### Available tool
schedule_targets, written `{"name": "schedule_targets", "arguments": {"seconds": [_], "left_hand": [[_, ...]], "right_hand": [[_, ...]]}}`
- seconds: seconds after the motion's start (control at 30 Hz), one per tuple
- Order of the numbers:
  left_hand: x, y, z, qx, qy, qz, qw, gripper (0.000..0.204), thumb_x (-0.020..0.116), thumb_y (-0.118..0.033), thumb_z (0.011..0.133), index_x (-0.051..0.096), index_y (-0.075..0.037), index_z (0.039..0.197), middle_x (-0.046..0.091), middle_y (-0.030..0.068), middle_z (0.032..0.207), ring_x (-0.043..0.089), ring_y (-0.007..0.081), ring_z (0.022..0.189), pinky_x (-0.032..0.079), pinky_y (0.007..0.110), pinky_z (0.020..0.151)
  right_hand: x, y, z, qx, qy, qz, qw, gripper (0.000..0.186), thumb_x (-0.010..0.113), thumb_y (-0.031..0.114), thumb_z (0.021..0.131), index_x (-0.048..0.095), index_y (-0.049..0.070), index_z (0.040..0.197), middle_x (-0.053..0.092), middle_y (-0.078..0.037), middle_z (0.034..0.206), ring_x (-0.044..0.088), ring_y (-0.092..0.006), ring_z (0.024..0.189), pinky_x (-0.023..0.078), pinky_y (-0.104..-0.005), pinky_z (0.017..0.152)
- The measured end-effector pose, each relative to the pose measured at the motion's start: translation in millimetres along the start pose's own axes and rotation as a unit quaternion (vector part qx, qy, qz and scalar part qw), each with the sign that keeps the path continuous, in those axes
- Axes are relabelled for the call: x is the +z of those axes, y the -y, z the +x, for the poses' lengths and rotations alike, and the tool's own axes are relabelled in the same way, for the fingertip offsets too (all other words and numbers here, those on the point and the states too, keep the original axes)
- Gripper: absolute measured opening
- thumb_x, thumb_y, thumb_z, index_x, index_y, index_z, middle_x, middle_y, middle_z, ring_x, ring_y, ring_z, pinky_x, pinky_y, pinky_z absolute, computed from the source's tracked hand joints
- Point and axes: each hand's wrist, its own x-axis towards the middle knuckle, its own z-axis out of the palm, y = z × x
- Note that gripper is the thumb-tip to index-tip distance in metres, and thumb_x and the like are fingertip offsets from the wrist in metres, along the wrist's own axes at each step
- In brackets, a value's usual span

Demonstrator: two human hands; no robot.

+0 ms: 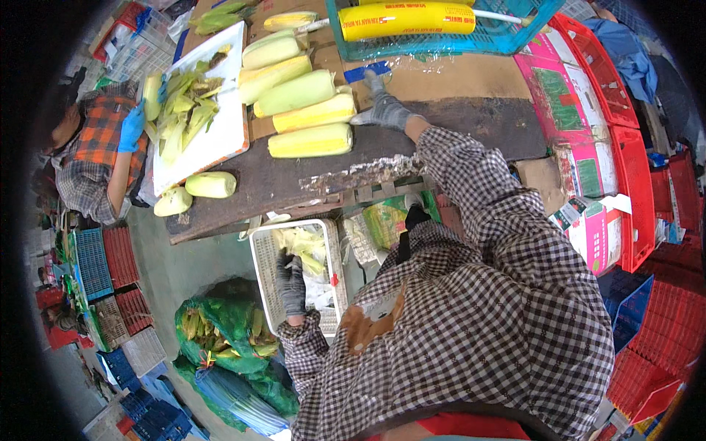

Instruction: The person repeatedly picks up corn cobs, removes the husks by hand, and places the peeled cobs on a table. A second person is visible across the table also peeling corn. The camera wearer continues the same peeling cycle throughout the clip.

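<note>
Several trimmed ears of corn (312,141) lie in a row on the dark table edge and the cardboard beyond it. My right hand (388,110), in a grey glove, is at the right end of the row with fingers spread. Its thumb is close to the end of one yellow ear (315,115); whether they touch I cannot tell. Its fingertips reach toward a blue strip (366,71). My left hand (291,285), also gloved, hangs over a white basket (257,253) of pale husks (305,244). Its fingers are stretched out, with nothing visible in them.
A blue crate (353,50) holds a yellow film roll (408,20). Across the table's left end, a person's blue-gloved hand (132,126) is beside a white tray (228,114) of husks. A green net sack (228,353) of corn stands on the floor. Red crates (631,191) line the right.
</note>
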Motion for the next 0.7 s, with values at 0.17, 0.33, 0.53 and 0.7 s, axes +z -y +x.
{"name": "schedule_targets", "arguments": {"seconds": [0.17, 0.33, 0.53, 0.7], "left_hand": [[75.6, -78.2, 38.2, 0.182, -0.026, 0.259, 0.948, 0.075, 0.062, -0.021, 0.076, 0.018, -0.007, 0.135, 0.028, 0.0168, 0.135, 0.030, 0.0318, 0.123, 0.030, 0.038, 0.098], [153.5, -173.0, 129.7, 0.296, -0.124, 0.641, 0.697, 0.097, 0.067, -0.007, 0.057, 0.012, -0.017, 0.137, 0.020, 0.0018, 0.140, 0.018, 0.0331, 0.128, 0.019, 0.041, 0.104], [157.6, -198.1, 177.9, 0.240, 0.027, 0.736, 0.633, 0.086, 0.071, -0.012, 0.055, 0.030, -0.019, 0.131, 0.046, 0.0050, 0.123, 0.031, 0.0283, 0.123, 0.018, 0.053, 0.099], [110.9, -166.5, 159.3, 0.454, -0.153, 0.505, 0.718, 0.066, 0.068, -0.015, 0.060, 0.042, -0.015, 0.120, 0.049, 0.0046, 0.119, 0.042, 0.0263, 0.113, 0.022, 0.046, 0.098]], "right_hand": [[-1.9, -3.3, 9.6, -0.043, 0.137, 0.022, 0.989, 0.096, 0.078, 0.028, 0.052, 0.027, 0.002, 0.129, 0.046, -0.018, 0.119, 0.043, -0.0284, 0.113, 0.034, -0.0348, 0.094], [8.8, 3.8, -2.1, -0.070, 0.115, -0.069, 0.989, 0.073, 0.077, 0.030, 0.050, 0.046, 0.006, 0.111, 0.058, -0.018, 0.098, 0.055, -0.0336, 0.093, 0.042, -0.0401, 0.081], [26.3, 20.6, -9.2, -0.069, 0.055, -0.085, 0.992, 0.064, 0.074, 0.033, 0.049, 0.050, 0.003, 0.100, 0.058, -0.019, 0.082, 0.056, -0.0345, 0.083, 0.043, -0.0398, 0.077], [2.1, 14.5, -13.0, -0.038, 0.128, 0.054, 0.990, 0.057, 0.073, 0.033, 0.049, 0.055, 0.002, 0.094, 0.059, -0.017, 0.082, 0.057, -0.0306, 0.082, 0.044, -0.0374, 0.076]]}}
